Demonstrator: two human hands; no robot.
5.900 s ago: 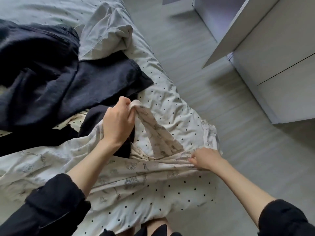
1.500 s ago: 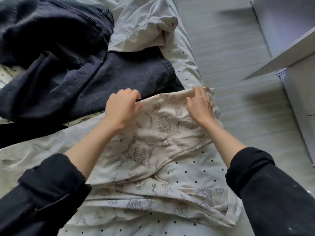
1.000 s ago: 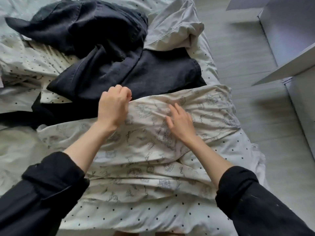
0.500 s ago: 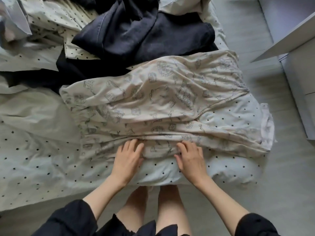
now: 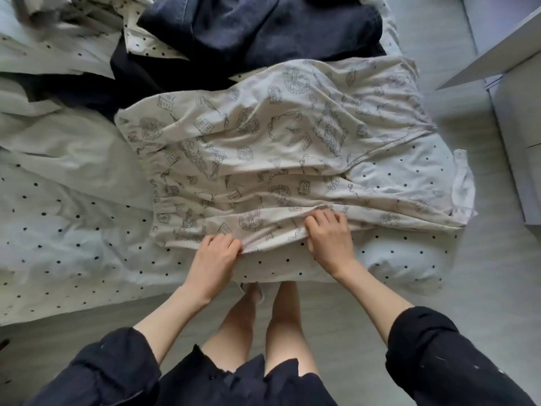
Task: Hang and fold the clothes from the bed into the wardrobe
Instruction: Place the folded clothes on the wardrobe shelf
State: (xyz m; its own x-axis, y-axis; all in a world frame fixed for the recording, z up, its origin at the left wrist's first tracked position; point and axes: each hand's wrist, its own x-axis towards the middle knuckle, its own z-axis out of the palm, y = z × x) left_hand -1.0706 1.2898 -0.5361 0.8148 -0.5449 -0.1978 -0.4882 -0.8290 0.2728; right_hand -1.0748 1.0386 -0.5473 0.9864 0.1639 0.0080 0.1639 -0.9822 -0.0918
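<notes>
The printed cream garment (image 5: 263, 159) is spread on the bed (image 5: 73, 218), its near hem pinched by the curled fingers of the left hand (image 5: 215, 256) and right hand (image 5: 329, 241). Dark clothes (image 5: 257, 27) are cut off at the top; the wardrobe (image 5: 515, 83) is only partly seen.

A pale duvet cover with black dots (image 5: 87, 218) spreads over the bed, rumpled toward the left edge and rounded over the near edge. A plain pale sheet (image 5: 70, 148) lies creased on the left side. Grey wood-grain floor (image 5: 483, 288) runs along the near and right sides of the bed, and the person's bare legs (image 5: 263, 323) stand on it at the near edge.
</notes>
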